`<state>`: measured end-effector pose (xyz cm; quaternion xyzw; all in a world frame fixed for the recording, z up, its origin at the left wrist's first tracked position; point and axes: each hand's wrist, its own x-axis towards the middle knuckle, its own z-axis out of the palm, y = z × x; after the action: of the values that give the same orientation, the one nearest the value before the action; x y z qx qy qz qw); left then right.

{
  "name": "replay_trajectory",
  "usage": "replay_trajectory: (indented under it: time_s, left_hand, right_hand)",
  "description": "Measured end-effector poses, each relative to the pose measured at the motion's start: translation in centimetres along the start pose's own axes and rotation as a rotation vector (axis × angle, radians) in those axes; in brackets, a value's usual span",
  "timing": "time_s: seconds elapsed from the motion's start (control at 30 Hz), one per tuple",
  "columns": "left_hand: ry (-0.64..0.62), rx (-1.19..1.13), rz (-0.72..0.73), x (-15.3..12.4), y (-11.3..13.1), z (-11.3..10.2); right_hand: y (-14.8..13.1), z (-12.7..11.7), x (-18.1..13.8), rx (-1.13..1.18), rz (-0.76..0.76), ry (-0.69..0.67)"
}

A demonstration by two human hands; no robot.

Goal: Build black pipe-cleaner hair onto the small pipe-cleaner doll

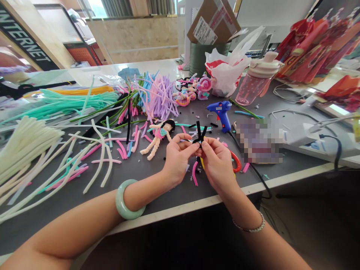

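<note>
Black pipe cleaner pieces [198,129] stick up in a V from between my fingertips. My left hand [180,155] pinches them from one side, thumb against fingers. On the other side my right hand [219,161] grips the same pieces between thumb and forefinger. Just left of my hands lies a pipe cleaner doll [160,135] with black hair, cream limbs and a pink and teal top. Scissors with an orange-red handle [236,162] are partly hidden behind my right hand. A blue glue gun [221,114] lies beyond it.
Bundles of teal [81,99], lilac [161,97] and cream pipe cleaners [28,144] spread across the left. Cut scraps lie around. At right are a blurred-out flat object [258,142], a power strip [306,138], cables and a pink bottle [254,80]. A plastic bag [226,71] stands behind.
</note>
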<state>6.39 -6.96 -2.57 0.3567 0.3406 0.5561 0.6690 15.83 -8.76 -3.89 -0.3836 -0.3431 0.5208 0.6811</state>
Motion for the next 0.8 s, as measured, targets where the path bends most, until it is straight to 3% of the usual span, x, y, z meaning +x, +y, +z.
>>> replay_trajectory:
  time_s: [0.23,0.4,0.8]
  left_hand:
    - [-0.070,0.140,0.052,0.7,0.6,-0.4]
    - [-0.048,0.299,0.103,0.7,0.7,-0.2]
    - [-0.015,0.268,0.103,0.2,0.4,0.0]
  right_hand:
    - [-0.6,-1.2,0.7,-0.196,0.024,-0.020]
    - [-0.9,-1.7,0.7,-0.169,0.072,0.028]
    - [-1.2,-1.2,0.3,-0.191,0.053,-0.010]
